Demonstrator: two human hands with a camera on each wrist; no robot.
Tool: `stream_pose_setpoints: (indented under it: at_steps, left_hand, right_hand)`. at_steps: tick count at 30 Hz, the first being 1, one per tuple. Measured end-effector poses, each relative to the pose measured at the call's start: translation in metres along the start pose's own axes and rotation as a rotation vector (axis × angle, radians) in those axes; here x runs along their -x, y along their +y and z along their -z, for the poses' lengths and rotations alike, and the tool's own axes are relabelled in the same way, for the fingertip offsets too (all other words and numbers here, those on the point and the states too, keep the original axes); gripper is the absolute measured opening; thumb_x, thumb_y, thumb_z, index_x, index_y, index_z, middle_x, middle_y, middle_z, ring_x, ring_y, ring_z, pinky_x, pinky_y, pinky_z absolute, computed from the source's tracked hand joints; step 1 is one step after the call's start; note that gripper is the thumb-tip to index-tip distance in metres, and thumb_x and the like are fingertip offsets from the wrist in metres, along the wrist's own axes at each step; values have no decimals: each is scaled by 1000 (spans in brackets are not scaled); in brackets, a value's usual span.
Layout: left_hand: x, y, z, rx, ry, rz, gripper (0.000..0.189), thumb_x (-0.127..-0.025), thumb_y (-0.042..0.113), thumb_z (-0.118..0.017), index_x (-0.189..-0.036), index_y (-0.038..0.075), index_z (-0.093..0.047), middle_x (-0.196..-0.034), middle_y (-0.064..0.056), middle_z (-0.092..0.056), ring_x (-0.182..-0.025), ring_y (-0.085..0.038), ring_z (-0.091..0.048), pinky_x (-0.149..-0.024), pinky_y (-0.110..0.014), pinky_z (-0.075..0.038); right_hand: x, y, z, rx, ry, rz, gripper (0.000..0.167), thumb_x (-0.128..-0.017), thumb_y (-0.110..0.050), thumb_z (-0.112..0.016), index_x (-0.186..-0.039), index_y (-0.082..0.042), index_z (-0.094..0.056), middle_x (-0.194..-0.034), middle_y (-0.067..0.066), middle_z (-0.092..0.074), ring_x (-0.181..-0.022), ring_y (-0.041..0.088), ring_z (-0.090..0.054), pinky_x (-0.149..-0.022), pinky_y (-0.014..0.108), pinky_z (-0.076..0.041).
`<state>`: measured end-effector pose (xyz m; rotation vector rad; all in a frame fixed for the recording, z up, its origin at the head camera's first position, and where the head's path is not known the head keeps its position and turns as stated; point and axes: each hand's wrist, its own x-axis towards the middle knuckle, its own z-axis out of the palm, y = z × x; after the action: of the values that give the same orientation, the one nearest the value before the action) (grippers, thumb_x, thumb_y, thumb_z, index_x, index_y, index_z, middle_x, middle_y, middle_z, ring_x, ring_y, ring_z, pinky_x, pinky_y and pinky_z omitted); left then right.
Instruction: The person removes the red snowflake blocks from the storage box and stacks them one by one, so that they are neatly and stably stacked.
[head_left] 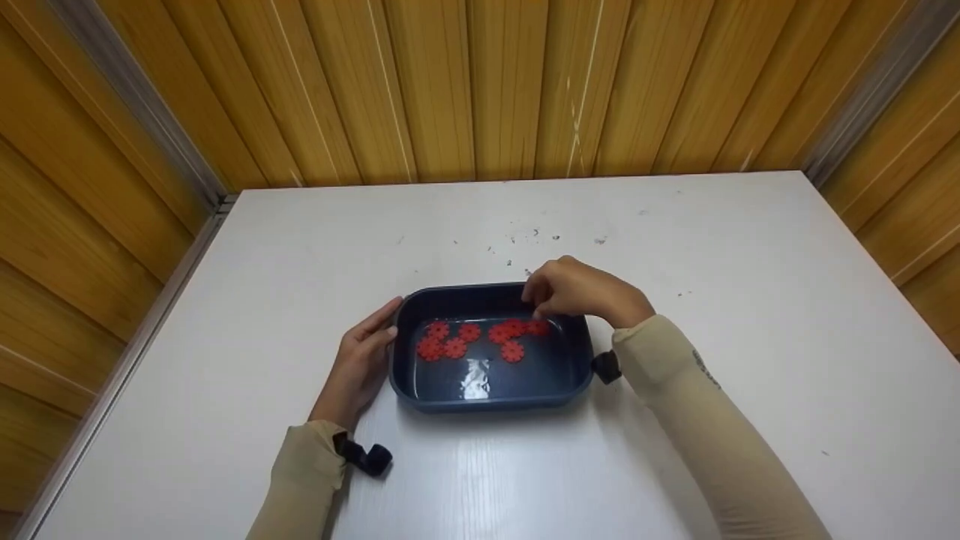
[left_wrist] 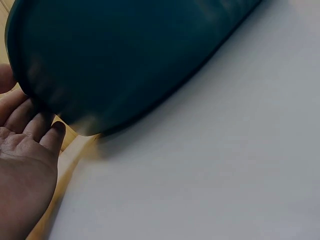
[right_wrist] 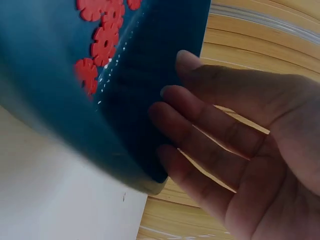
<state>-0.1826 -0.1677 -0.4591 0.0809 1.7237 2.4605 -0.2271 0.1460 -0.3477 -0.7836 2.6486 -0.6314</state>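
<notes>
A dark blue rectangular plastic box [head_left: 517, 382] with rounded corners stands on the white table. Several red notched plastic discs [head_left: 512, 351] lie on its floor, in a left and a right cluster. My left hand [head_left: 364, 364] holds the box's left side, thumb at the rim and fingers along the outer wall, as the left wrist view also shows. Over the back right corner is my right hand [head_left: 574, 291], its fingertips dipping inside above the rightmost disc. In the right wrist view its fingers [right_wrist: 185, 132] are loosely bent, with a gap to the thumb and no disc visible between.
Around the box spreads the white table [head_left: 300, 255], with small dark marks [head_left: 535, 232] behind the box. Yellow wood-look panels [head_left: 435, 90] rise at the back and sides. Black wrist mounts [head_left: 367, 456] stick out from both sleeves.
</notes>
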Motion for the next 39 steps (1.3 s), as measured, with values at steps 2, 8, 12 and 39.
stream_pose_setpoints:
  at_steps: [2,8,12,39]
  left_hand:
    - [0,0,0,-1,4,-1,51,-90,-2,-52,-141,0,-45,-151,-11,-42,-143,-18,-33,-117,-26,-28]
    - [0,0,2,8,2,2,52,-91,-3,-52,-142,-1,-44,-151,-11,-41,-143,-17,-32,-117,-25,-28]
    - [0,0,3,36,18,-3,51,-91,-3,-51,-142,-1,-43,-151,-11,-41,-142,-17,-34,-113,-22,-33]
    - [-7,-20,8,2,-41,-19,52,-93,3,-54,-143,-2,-41,-152,-12,-38,-139,-10,-38,-108,-14,-36]
  right_hand:
    - [-2,-2,0,2,-23,-13,28,-77,-6,-77,-104,-2,-73,-86,8,-73,-75,14,-63,-67,27,-53]
    - [-12,-12,-2,12,-130,-33,31,-77,-4,-76,-108,-4,-73,-91,8,-74,-80,14,-66,-73,30,-56]
    - [-20,-16,-6,27,-187,-28,31,-78,-4,-75,-108,-6,-73,-92,7,-73,-79,13,-65,-75,30,-56]
    - [-40,-2,-58,61,-248,-102,26,-66,-6,-84,-84,-15,-70,-72,-5,-62,-69,10,-53,-62,26,-45]
